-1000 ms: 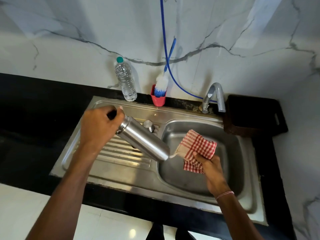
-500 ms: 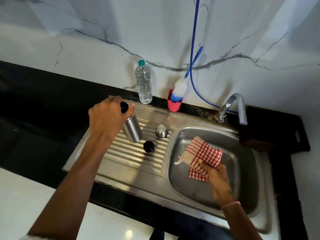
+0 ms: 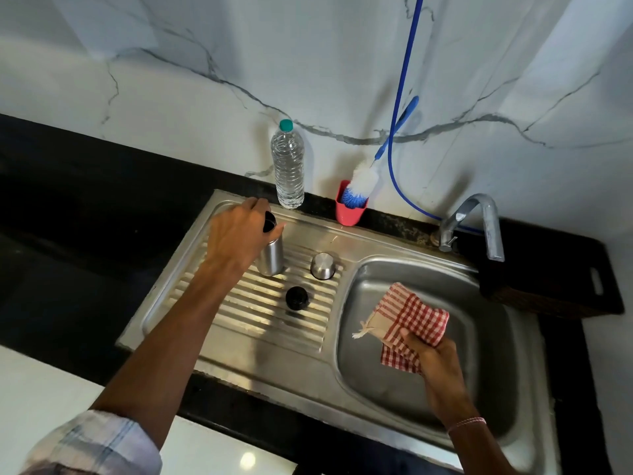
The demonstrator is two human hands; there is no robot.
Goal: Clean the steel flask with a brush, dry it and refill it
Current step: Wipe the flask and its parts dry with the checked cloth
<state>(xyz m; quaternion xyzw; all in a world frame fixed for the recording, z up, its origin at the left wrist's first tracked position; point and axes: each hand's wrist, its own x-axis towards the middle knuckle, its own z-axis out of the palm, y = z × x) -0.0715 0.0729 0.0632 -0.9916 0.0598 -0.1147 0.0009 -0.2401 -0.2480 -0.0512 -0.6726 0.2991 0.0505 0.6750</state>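
A: Where's the steel flask (image 3: pixel 271 256)?
B: Upright on the sink's drainboard (image 3: pixel 253 313); left hand (image 3: pixel 238 236) grip wraps its top; right hand (image 3: pixel 436 363) grip clutches the checked cloth (image 3: pixel 411 320) over the basin.

- Cloth (image 3: pixel 412 320): red and white checks.
- Flask (image 3: pixel 271 257): silver steel, black mouth.
- Water bottle (image 3: pixel 287 168): clear, green cap.
- Brush (image 3: pixel 359 183): white and blue bristles, blue handle.
- Cup (image 3: pixel 349 212): pink-red.
- Counter (image 3: pixel 85 217): black.
- Wall (image 3: pixel 205 80): white marble, grey veins.
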